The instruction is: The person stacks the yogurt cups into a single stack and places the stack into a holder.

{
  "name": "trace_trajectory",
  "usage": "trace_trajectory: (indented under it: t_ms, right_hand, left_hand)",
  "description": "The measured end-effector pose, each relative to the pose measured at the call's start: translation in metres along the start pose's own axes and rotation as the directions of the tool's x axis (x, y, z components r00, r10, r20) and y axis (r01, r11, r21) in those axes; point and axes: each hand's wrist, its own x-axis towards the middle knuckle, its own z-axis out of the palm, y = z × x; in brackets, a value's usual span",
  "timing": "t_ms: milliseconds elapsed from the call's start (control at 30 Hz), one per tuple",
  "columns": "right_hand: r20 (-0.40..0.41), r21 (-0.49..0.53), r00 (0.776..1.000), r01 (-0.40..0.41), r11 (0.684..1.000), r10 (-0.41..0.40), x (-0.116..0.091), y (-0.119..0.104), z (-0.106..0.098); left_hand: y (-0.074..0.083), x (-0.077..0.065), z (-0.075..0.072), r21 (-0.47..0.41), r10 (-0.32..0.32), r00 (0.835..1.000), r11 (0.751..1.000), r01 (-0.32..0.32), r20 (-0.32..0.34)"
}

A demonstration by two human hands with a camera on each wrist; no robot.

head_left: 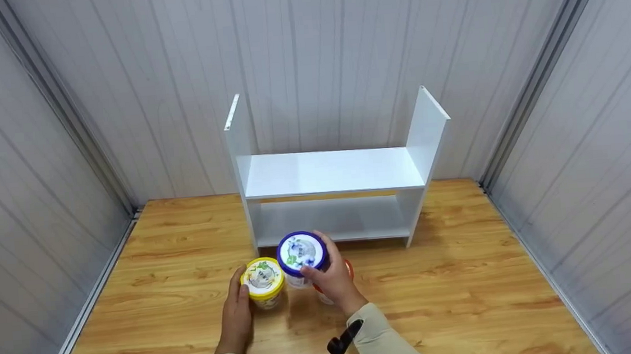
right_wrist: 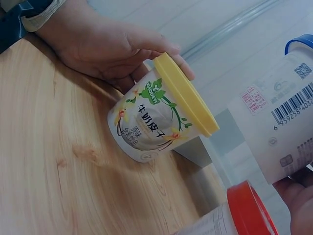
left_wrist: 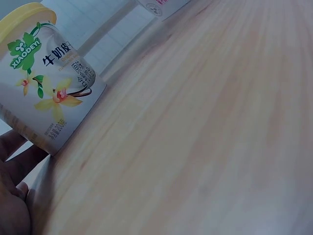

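Observation:
A tub with a yellow lid (head_left: 262, 278) stands upright on the wooden tabletop, and my left hand (head_left: 235, 321) holds it from the left, thumb and fingers around its side. My right hand (head_left: 336, 283) grips a tub with a blue lid (head_left: 301, 251), which is raised off the table just right of the yellow-lidded one. In the right wrist view the barcode side of the blue-lidded tub shows. Under and behind the right hand is a tub with a red lid (right_wrist: 249, 210), largely covered in the head view. Flower pictures decorate the yellow-lidded tub.
Just beyond the tubs stands a white two-level shelf (head_left: 332, 171) with tall side panels. The wooden table (head_left: 185, 238) reaches to pale panelled walls (head_left: 328, 58) at the back, left and right.

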Motion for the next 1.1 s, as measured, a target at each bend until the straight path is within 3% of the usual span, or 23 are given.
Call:
trace_trajectory:
  t_ms: [433, 700, 1100]
  right_hand:
    - [0.053, 0.072, 0.992, -0.116, 0.991, 0.112, 0.004, -0.007, 0.012]
    - [0.098, 0.101, 0.995, -0.046, 0.994, 0.036, 0.008, -0.007, 0.018]
    - [0.091, 0.063, 0.994, -0.065, 0.996, 0.059, 0.011, -0.006, 0.026]
  left_hand:
    - [0.0, -0.001, 0.0, -0.007, -0.017, 1.0, 1.0, 0.017, 0.007]
    - [0.002, -0.001, -0.001, -0.021, -0.026, 0.999, 0.999, 0.027, 0.018]
    - [0.0, -0.001, -0.002, 0.004, -0.034, 0.999, 0.999, 0.033, 0.021]
